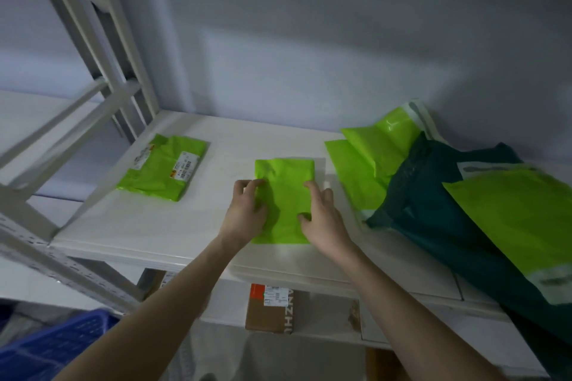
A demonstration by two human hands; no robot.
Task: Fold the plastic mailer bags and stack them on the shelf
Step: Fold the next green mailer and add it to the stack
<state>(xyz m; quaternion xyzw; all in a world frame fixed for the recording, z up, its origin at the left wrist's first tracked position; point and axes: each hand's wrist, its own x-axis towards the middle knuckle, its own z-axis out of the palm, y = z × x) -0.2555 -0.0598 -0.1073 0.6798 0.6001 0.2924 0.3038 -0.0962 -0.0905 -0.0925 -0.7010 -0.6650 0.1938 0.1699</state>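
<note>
A folded bright green mailer bag (283,192) lies flat in the middle of the white shelf (148,226). My left hand (244,213) rests on its left edge, fingers curled round that edge. My right hand (322,219) presses on its right side with fingers spread, thumb on the plastic. To the left lies a folded green mailer with white labels (162,167). On the right sits a loose heap of unfolded mailers: green ones (371,158), a dark teal one (439,195) and a large green one (520,219) on top.
White metal uprights and braces of the shelving (93,71) stand at the left. A grey wall backs the shelf. Below the shelf are a brown cardboard box (269,309) and, at the lower left, a blue plastic crate (52,346).
</note>
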